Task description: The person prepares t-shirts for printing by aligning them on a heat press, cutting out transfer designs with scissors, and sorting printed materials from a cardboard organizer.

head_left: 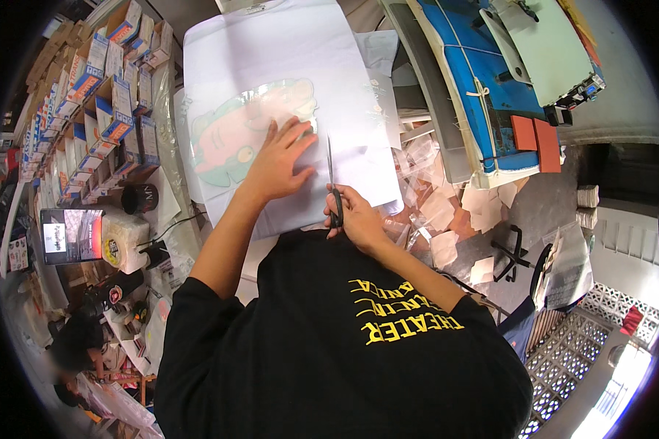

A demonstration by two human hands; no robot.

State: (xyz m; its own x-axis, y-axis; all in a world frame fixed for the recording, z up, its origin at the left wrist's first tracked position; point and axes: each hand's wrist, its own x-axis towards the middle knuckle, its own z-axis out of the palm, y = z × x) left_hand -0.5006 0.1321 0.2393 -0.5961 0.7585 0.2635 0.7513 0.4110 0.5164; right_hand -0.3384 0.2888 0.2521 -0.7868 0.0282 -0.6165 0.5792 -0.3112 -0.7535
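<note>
A pink-and-green printed sheet (223, 135) is laid on the white cloth (278, 40); at its lower right, the left grip (280, 161) is rested, fingers apart. Further right, black-handled scissors (336, 208) are clamped in the right grip (357, 221), pointed away.

Both arms reach forward from the body, bent at the elbows, and the forearms slant inward toward each other. The left forearm (227, 238) runs up and to the right, ending in the left hand (280, 159), which is turned palm down with its fingers spread apart and pointing up and to the right; its thumb juts out sideways to the right. The right forearm (425, 276) angles up and to the left. The right hand (355, 218) sits lower, its fingers curled in a closed grip. The two hands are apart, near each other.
</note>
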